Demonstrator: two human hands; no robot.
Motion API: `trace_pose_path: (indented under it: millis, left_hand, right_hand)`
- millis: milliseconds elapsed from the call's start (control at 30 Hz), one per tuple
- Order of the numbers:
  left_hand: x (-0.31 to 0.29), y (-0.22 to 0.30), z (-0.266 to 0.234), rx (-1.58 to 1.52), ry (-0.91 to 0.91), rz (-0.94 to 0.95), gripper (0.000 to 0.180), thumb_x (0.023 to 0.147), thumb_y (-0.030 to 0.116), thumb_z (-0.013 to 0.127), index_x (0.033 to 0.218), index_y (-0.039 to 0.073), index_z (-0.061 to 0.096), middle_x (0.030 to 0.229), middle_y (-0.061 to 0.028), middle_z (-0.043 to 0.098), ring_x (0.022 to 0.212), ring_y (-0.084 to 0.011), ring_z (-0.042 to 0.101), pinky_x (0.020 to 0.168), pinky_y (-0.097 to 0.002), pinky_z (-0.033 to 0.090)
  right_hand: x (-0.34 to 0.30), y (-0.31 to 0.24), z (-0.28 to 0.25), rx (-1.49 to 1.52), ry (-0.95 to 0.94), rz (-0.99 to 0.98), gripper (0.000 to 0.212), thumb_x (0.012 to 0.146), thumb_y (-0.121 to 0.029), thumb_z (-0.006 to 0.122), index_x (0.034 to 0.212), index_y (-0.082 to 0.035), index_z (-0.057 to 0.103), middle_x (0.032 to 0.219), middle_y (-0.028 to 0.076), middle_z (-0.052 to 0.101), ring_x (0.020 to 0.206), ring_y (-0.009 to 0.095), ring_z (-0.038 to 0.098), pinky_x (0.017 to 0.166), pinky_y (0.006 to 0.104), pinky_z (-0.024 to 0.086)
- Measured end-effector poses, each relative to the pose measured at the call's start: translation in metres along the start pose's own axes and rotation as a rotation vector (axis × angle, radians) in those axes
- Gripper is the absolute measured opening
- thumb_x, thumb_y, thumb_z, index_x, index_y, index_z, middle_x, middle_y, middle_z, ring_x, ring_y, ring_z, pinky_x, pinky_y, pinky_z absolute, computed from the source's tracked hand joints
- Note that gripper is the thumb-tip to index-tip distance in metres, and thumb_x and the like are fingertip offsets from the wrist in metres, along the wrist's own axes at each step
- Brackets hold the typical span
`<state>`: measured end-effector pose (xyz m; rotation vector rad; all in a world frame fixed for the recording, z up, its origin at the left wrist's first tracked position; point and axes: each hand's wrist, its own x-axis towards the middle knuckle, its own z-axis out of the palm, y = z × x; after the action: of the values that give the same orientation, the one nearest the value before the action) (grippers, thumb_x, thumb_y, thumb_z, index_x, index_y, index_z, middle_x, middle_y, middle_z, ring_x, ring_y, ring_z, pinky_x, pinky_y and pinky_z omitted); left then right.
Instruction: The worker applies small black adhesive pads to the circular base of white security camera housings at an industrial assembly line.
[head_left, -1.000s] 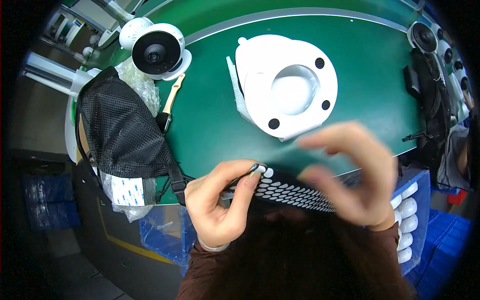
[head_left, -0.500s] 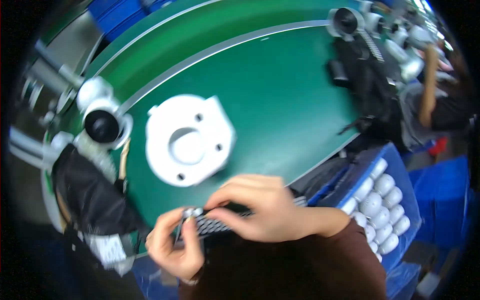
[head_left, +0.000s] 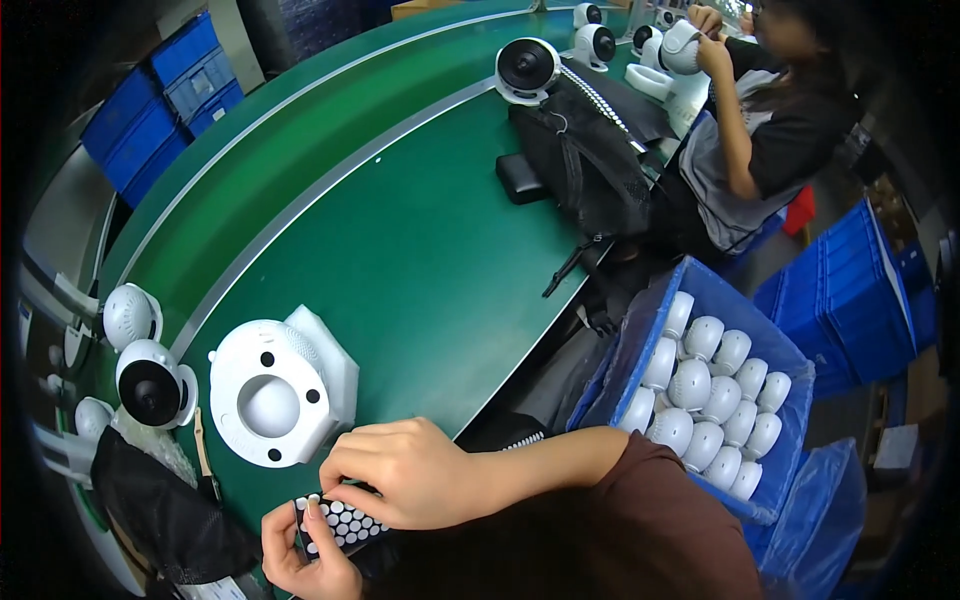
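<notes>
My left hand [head_left: 312, 560] pinches one end of a black sheet covered in rows of white round dots [head_left: 348, 525], its thumb lying on top. My right hand [head_left: 410, 475] bends over the same sheet, with thumb and forefinger closed at its upper edge. Whatever sits between those right fingertips is too small to make out. Just beyond my hands a white round plastic housing [head_left: 232, 400] lies on the green table [head_left: 420, 250]. Three black round spots dot its face, and a white dome shows inside its central hole.
White camera-like units [head_left: 150, 390] and a brush [head_left: 203, 450] sit at left beside a black bag [head_left: 165, 510]. Right of me, a blue crate [head_left: 640, 330] holds several white domed parts. A black backpack [head_left: 575, 150] lies farther off, near a co-worker [head_left: 745, 130] handling a white unit.
My view has swung to the right, so the housing and my hands appear farther left and lower. Both hands stay at the dotted sheet.
</notes>
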<state>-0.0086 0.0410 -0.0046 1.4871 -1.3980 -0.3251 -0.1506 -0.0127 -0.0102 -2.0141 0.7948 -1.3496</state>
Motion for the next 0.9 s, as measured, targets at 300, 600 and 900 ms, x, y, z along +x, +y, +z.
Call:
trace_pose_path:
  millis: [300,600,900]
  left_hand:
    - [0.022,-0.005,-0.017,-0.222,-0.04,-0.031,0.011,0.069,-0.008,0.055,0.08,-0.008,0.055,0.092,-0.0183,0.054,0.076,-0.0181,0.055,0.068,-0.0248,0.043]
    - [0.043,-0.011,-0.007,-0.26,-0.117,0.112,0.014,0.067,-0.006,0.061,0.08,-0.003,0.06,0.098,-0.0163,0.05,0.074,-0.0149,0.056,0.062,-0.0219,0.045]
    - [0.046,-0.009,-0.007,-0.321,-0.085,0.093,0.011,0.068,-0.005,0.062,0.078,-0.006,0.057,0.082,-0.0121,0.058,0.068,-0.0134,0.057,0.06,-0.0211,0.044]
  right_hand:
    - [0.018,-0.023,-0.01,-0.126,0.114,-0.272,0.015,0.06,-0.002,0.065,0.073,-0.005,0.058,0.086,0.011,0.059,0.074,0.024,0.059,0.065,0.0307,0.048]
    - [0.089,0.001,-0.013,-0.097,-0.07,-0.074,0.005,0.069,0.0,0.058,0.074,0.002,0.058,0.096,0.015,0.058,0.077,0.018,0.057,0.068,0.0252,0.044]
    - [0.092,-0.005,0.001,-0.096,-0.121,-0.038,0.006,0.069,-0.004,0.059,0.073,0.001,0.058,0.094,0.013,0.059,0.073,0.012,0.054,0.061,0.021,0.041]
